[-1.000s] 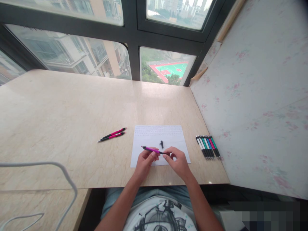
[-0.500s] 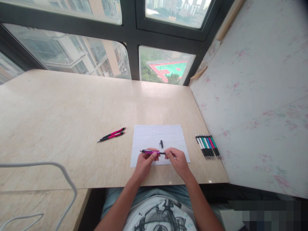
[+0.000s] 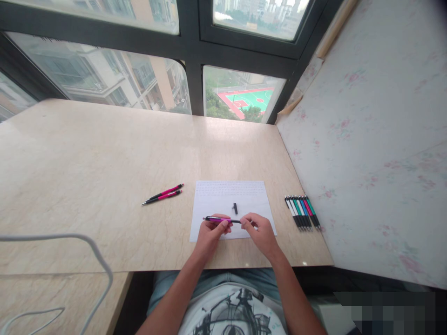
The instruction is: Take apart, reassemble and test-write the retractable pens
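Note:
A pink and black pen (image 3: 218,219) lies level between my two hands, just above a white sheet of paper (image 3: 223,195) with faint lines of writing along its top. My left hand (image 3: 210,236) pinches the pen's barrel with closed fingers. My right hand (image 3: 260,232) is closed on the pen's dark right end. A small black pen part (image 3: 235,208) lies on the sheet a little beyond the pen.
Two pink pens (image 3: 163,194) lie side by side on the beige marble table (image 3: 87,163), left of the sheet. Several pens in a row (image 3: 302,211) lie to the right, near the floral wall panel (image 3: 370,139). A white wire frame (image 3: 70,260) is at lower left. Windows lie beyond.
The pen has tipped from a slant to level, and both hands have shifted slightly with it. Everything else on the table is where it was.

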Available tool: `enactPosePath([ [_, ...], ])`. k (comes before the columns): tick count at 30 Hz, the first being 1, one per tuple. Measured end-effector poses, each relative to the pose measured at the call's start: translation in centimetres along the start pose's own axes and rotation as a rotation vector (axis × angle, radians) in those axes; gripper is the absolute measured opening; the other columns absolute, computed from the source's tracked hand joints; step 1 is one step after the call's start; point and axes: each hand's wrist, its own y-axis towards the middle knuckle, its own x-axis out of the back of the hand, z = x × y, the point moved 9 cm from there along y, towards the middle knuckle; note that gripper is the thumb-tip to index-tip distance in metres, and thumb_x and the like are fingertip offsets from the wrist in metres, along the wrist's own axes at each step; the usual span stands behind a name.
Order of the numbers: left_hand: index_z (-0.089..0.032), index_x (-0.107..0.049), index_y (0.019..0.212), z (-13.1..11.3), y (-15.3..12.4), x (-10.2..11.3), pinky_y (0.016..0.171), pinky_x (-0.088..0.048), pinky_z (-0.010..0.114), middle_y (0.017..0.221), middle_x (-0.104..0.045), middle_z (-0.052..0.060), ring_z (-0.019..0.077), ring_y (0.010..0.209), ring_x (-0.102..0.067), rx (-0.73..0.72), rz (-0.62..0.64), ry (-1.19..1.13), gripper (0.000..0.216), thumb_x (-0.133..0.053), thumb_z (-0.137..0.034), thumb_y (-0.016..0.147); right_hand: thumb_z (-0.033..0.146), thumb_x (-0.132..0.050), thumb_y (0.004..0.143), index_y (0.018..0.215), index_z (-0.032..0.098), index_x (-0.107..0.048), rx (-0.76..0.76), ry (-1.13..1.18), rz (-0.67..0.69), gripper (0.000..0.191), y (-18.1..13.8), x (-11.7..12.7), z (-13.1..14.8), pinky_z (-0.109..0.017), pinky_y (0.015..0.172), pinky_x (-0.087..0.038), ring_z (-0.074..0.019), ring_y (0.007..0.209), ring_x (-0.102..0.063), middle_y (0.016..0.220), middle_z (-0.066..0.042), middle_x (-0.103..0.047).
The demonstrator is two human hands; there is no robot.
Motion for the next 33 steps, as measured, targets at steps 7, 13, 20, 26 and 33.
enactPosePath([
  [7,-0.015,-0.071,0.084,-0.2,0.0,-0.3,0.059,-0.044,0.026,0.066,-0.069,0.004,0.0146,0.061,-0.06,0.007,0.023,-0.007,0.023,-0.078,-0.033,0.071,0.037,-0.055,0.09,0.092,0.019,-0.065,0.004,0.038,-0.017,0.02,0.0,0.5,0.4,-0.025,0.058,-0.046,-0.016,0.07,-0.06,0.081,-0.004,-0.067],
  [13,-0.015,-0.071,0.083,-0.2,0.0,-0.3,0.06,-0.044,0.025,0.068,-0.069,0.004,0.0135,0.062,-0.06,-0.005,0.019,-0.032,0.021,-0.076,-0.032,0.074,0.035,-0.056,0.09,0.081,0.02,-0.065,0.012,-0.014,0.018,0.02,0.0,0.1,0.1,-0.026,0.06,-0.045,-0.0164,0.069,-0.06,0.077,-0.003,-0.067],
  [20,-0.014,-0.07,0.085,0.2,0.0,-0.1,0.062,-0.044,0.025,0.07,-0.069,0.004,0.0135,0.064,-0.06,0.023,0.009,-0.078,0.02,-0.076,-0.03,0.074,0.038,-0.051,0.092,0.083,0.019,-0.063,-0.028,-0.003,0.005,0.024,0.1,0.2,0.3,-0.024,0.054,-0.042,-0.0134,0.06,-0.055,0.071,-0.002,-0.064],
  [26,-0.014,-0.07,0.088,0.5,0.1,-0.1,0.064,-0.043,0.023,0.074,-0.071,0.005,0.012,0.066,-0.06,0.047,0.019,-0.151,0.019,-0.075,-0.028,0.076,0.035,-0.058,0.088,0.087,0.02,-0.065,0.004,-0.023,-0.027,0.017,0.2,0.5,0.6,-0.024,0.058,-0.044,-0.0152,0.069,-0.059,0.081,-0.003,-0.067],
  [33,-0.014,-0.07,0.087,0.6,0.1,-0.4,0.062,-0.044,0.022,0.072,-0.07,0.004,0.0118,0.065,-0.06,0.064,0.035,-0.17,0.02,-0.076,-0.027,0.075,0.038,-0.049,0.094,0.076,0.019,-0.063,-0.036,-0.037,0.027,0.029,0.3,-0.3,0.7,-0.024,0.055,-0.042,-0.0134,0.059,-0.055,0.066,0.0,-0.063],
])
